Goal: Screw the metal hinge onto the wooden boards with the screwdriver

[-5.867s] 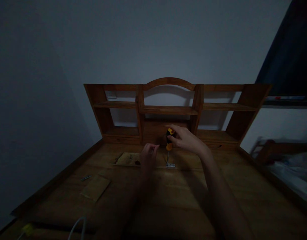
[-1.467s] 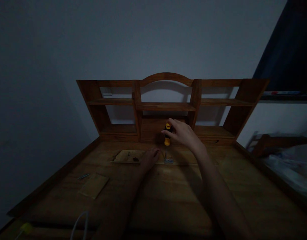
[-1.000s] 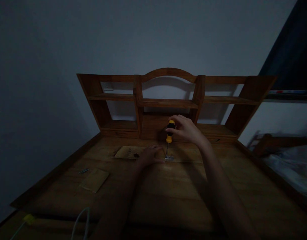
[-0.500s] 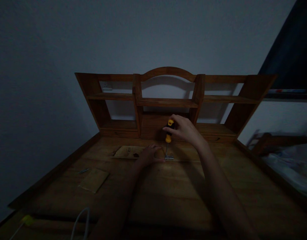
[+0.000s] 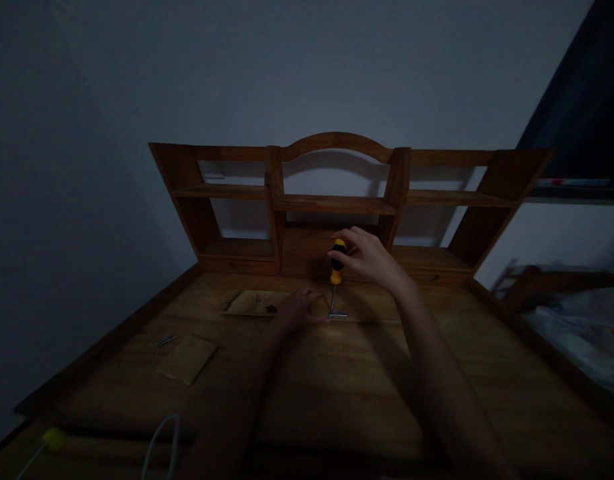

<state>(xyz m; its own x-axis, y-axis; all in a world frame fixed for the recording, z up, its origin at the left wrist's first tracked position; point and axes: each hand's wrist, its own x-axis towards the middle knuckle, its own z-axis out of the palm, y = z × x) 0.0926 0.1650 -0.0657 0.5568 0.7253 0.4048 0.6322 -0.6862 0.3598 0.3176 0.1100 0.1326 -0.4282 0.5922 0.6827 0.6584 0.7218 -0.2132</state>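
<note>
So, mid-job by the looks of it: a yellow-and-black screwdriver is held near the middle of the frame, its handle pinched in the fingers of the right hand, its tip set down at the left end of a small metal piece on a thin board. The fingers of the left hand are spread in a loose C, thumb right by the metal; contact can't be told. Driving or seating a screw seems to be the step; an upright shaft and a steadied piece are called for. As for containers, a flat tan packet is seen lower left on the bench, contents hidden; open shelving is stood behind.
</note>
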